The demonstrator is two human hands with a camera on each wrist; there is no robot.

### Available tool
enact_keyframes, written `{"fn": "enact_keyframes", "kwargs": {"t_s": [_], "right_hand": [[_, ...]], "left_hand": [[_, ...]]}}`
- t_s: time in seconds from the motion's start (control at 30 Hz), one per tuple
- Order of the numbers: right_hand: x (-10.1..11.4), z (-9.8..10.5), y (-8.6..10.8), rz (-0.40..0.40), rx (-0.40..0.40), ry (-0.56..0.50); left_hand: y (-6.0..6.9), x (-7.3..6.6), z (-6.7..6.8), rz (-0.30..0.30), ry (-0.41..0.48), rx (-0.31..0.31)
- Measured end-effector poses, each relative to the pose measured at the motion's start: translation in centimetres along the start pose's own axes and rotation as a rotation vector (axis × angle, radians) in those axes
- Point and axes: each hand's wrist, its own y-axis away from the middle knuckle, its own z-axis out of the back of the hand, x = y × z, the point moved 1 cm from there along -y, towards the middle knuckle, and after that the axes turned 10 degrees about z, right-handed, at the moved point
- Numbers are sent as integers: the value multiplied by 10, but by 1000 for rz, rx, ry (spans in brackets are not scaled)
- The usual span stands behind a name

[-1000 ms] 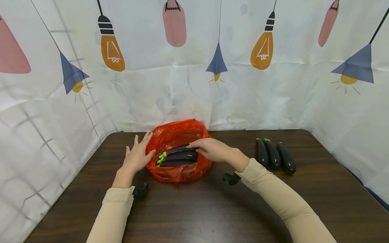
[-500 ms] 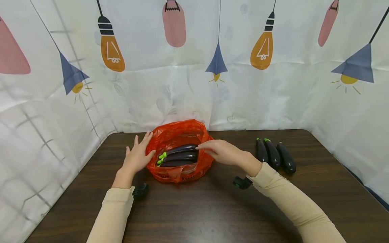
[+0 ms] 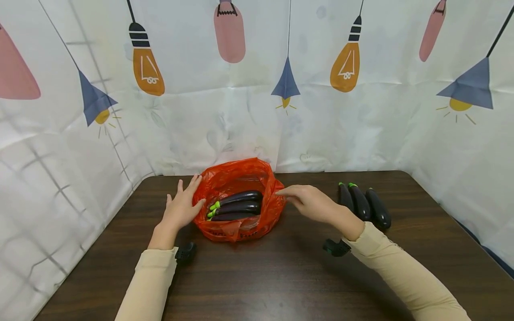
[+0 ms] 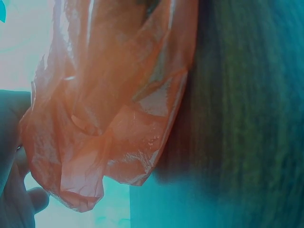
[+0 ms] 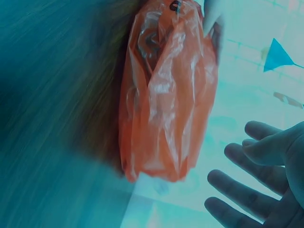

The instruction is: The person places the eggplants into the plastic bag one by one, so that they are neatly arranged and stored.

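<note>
A red plastic bag [image 3: 271, 214] stands with its mouth spread, and several dark eggplants [image 3: 241, 207] with green stems lie inside it. My left hand [image 3: 179, 210] rests on the bag's left side, fingers spread. At the bag's right rim is my right hand [image 3: 311, 203], holding nothing; whether it touches the plastic is unclear. The right wrist view shows the right hand [image 5: 266, 175] with its fingers apart beside the bag [image 5: 166, 104]. In the left wrist view, part of the left hand [image 4: 16, 190] is seen against the bag [image 4: 104, 109].
Three more eggplants [image 3: 377, 208] lie side by side at the back right of the dark wooden table [image 3: 257, 276], partly behind the right forearm. A white curtain [image 3: 257, 120] printed with lamps and bulbs hangs behind the table and along its sides.
My right hand has moved right, from over the eggplants in the bag out to its right rim, and the bag's right side has spread slightly outward. My left hand has stayed in place.
</note>
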Motion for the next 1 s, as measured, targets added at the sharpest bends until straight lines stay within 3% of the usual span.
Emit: {"fn": "enact_keyframes", "kwargs": {"t_s": [1.0], "right_hand": [[-33,48,86,-202,-126,68]], "left_hand": [[-3,3,-3,3,-8,-9]]}}
